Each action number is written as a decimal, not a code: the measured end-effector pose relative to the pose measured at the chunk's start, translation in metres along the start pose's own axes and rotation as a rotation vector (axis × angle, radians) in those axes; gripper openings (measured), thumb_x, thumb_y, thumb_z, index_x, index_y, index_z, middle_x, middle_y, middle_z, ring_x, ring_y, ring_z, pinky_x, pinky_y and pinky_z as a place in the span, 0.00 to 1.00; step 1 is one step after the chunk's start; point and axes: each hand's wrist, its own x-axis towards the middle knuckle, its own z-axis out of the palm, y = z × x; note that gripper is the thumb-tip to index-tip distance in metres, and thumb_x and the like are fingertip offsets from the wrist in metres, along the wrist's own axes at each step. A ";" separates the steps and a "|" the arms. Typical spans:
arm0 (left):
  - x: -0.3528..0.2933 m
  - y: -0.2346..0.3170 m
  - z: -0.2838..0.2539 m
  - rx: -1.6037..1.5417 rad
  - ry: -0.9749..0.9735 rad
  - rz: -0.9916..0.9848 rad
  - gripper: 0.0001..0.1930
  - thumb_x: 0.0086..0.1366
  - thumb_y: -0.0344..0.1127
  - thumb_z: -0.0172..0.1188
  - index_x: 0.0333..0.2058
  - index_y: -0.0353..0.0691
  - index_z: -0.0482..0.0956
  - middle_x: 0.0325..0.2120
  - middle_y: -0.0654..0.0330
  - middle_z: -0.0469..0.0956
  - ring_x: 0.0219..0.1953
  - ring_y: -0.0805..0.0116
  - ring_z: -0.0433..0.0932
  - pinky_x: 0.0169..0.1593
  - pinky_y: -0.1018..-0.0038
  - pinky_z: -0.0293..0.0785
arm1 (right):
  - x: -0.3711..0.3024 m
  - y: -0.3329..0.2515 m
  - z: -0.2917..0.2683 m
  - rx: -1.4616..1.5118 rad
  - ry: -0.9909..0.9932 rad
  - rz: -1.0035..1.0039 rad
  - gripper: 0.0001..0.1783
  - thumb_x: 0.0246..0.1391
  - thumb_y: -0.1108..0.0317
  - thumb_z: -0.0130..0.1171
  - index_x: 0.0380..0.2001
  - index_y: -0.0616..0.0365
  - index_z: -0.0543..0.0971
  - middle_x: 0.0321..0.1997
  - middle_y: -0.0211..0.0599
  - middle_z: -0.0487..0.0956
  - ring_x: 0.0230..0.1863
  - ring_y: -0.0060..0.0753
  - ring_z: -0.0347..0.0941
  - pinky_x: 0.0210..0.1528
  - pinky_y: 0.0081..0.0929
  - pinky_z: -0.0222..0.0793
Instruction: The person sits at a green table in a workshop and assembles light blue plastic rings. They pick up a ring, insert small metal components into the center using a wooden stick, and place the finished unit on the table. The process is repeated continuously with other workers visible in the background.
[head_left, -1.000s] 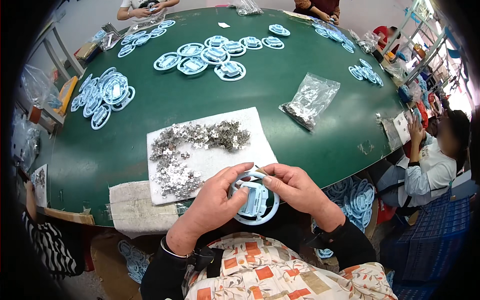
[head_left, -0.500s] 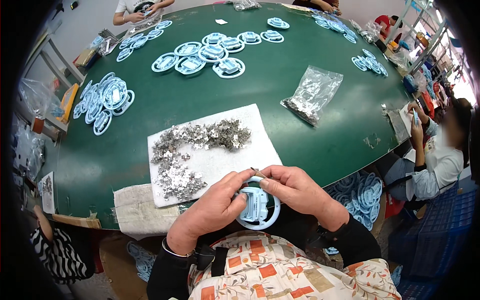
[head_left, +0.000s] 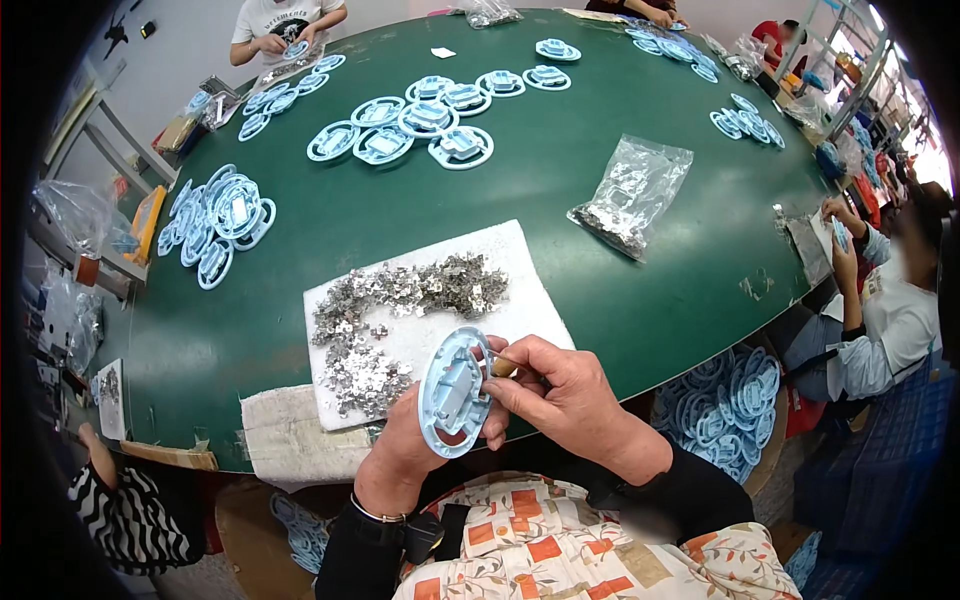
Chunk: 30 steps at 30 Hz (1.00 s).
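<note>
My left hand is closed round a light blue plastic ring-shaped part, tilted up on its edge, with a raised boxy middle. In my right hand, thumb and fingers pinch close against the part's right rim. Between them shows a thin, pointed tool with a tan portion; its exact kind is unclear. Just beyond my hands lies a white foam board bearing a heap of small silvery metal clips.
A clear bag of metal pieces lies on the green table. Blue parts are grouped at the far middle, more pile at the left. A bin of blue parts stands right of my lap. Co-workers sit around.
The blue part has turned onto its edge and shifted left and up in my left hand. My right hand has moved down to its right rim. The whole view has shifted slightly.
</note>
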 end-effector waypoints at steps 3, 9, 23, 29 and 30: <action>-0.005 -0.001 0.005 0.253 0.041 -0.022 0.26 0.78 0.43 0.41 0.67 0.31 0.57 0.27 0.54 0.76 0.27 0.66 0.77 0.34 0.70 0.77 | 0.008 -0.005 -0.001 0.019 0.004 0.059 0.08 0.59 0.70 0.66 0.36 0.62 0.78 0.18 0.28 0.75 0.19 0.15 0.65 0.23 0.20 0.62; -0.006 -0.002 0.004 0.235 0.110 -0.180 0.25 0.77 0.36 0.36 0.69 0.37 0.54 0.27 0.55 0.76 0.26 0.68 0.77 0.33 0.73 0.76 | 0.013 0.008 -0.010 -0.001 -0.032 0.263 0.11 0.54 0.68 0.71 0.27 0.61 0.79 0.17 0.22 0.71 0.21 0.11 0.62 0.23 0.18 0.60; -0.056 0.021 0.000 0.249 0.169 -0.197 0.28 0.63 0.25 0.56 0.63 0.35 0.67 0.49 0.61 0.76 0.51 0.75 0.76 0.57 0.74 0.74 | 0.087 -0.001 0.040 -0.435 -0.235 -0.192 0.10 0.56 0.70 0.62 0.42 0.55 0.82 0.34 0.42 0.78 0.36 0.51 0.78 0.41 0.41 0.75; -0.071 0.042 0.005 0.315 0.331 -0.233 0.28 0.57 0.25 0.55 0.60 0.36 0.71 0.40 0.66 0.75 0.44 0.78 0.74 0.51 0.79 0.72 | 0.126 0.012 0.072 -0.593 -0.319 -0.270 0.13 0.55 0.70 0.61 0.45 0.51 0.82 0.40 0.41 0.78 0.41 0.50 0.78 0.44 0.43 0.75; -0.073 0.044 0.003 0.321 0.327 -0.235 0.28 0.57 0.25 0.55 0.60 0.36 0.71 0.39 0.66 0.74 0.44 0.78 0.73 0.50 0.79 0.71 | 0.127 0.014 0.075 -0.624 -0.325 -0.282 0.13 0.55 0.69 0.61 0.44 0.49 0.81 0.40 0.39 0.78 0.40 0.49 0.79 0.43 0.43 0.76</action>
